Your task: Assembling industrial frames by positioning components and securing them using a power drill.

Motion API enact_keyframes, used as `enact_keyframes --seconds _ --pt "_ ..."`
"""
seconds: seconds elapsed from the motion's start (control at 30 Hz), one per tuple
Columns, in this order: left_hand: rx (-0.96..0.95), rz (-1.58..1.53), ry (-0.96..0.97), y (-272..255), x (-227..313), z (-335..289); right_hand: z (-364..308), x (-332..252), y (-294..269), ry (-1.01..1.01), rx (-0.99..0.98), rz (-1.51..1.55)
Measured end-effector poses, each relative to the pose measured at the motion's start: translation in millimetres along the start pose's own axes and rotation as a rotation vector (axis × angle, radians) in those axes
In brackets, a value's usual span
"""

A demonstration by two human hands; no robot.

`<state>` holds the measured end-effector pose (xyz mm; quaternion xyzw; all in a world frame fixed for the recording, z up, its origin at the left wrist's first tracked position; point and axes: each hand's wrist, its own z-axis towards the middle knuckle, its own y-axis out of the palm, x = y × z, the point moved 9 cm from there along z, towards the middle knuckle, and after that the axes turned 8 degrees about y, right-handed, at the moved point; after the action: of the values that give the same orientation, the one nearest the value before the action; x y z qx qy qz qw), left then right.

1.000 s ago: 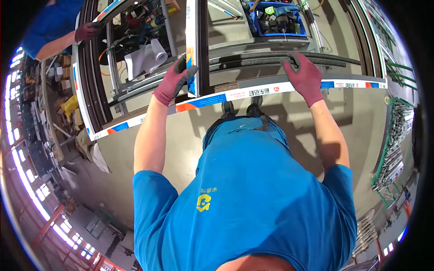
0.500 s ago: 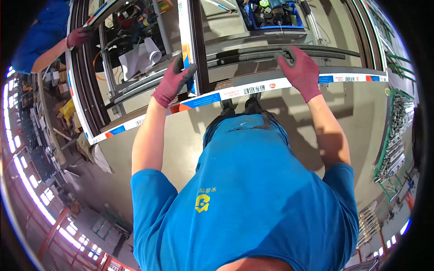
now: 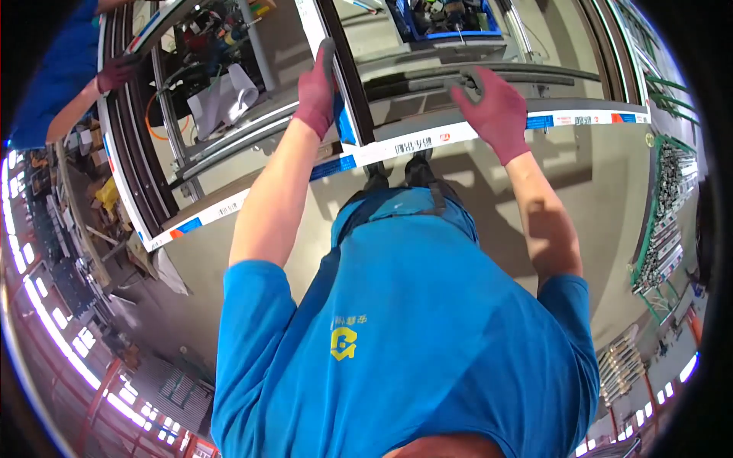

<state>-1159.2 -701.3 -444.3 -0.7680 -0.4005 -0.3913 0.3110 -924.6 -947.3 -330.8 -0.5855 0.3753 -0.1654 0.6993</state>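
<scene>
A window-like frame of dark metal profiles with white printed protective film lies before me. My left hand [image 3: 315,95], in a maroon glove with a dark palm, grips the upright crossbar [image 3: 347,76] from its left side. Its thumb lies along the bar; the other fingers are mostly hidden. The crossbar's near end meets the front rail [image 3: 416,143]. Over the right part of that rail is my right hand [image 3: 496,111], gloved alike, with curled fingers. Whatever its fingertips hold, if anything, is too dark and small to make out.
At the far left a co-worker's gloved hand [image 3: 117,72] rests on the frame's left side. Beneath the frame are dark support bars [image 3: 534,75], a blue tool bin [image 3: 458,35] and a curled white sheet [image 3: 221,95]. A rack of metal profiles [image 3: 666,221] stands at right.
The crossbar has shifted right along the front rail, my left hand moving right and farther out with it. My right hand stays over the rail, fingers still curled.
</scene>
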Motion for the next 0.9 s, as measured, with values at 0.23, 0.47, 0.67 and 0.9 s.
enact_keyframes --seconds 0.23,0.47,0.67,0.9 --pt "0.065 0.041 0.104 0.8 14.8 0.9 7.3 -7.9 5.9 -0.002 -0.098 -0.035" --pt "-0.023 0.157 0.095 -2.2 15.9 -3.5 3.2 0.1 12.1 -0.004 -0.097 -0.073" --pt "-0.072 -0.361 -0.091 -63.3 -2.1 7.6 -1.9 12.9 13.3 0.005 -0.109 -0.007" --pt "0.142 0.011 0.150 13.9 14.9 15.8 9.8 -9.3 1.8 -0.030 -0.029 -0.033"
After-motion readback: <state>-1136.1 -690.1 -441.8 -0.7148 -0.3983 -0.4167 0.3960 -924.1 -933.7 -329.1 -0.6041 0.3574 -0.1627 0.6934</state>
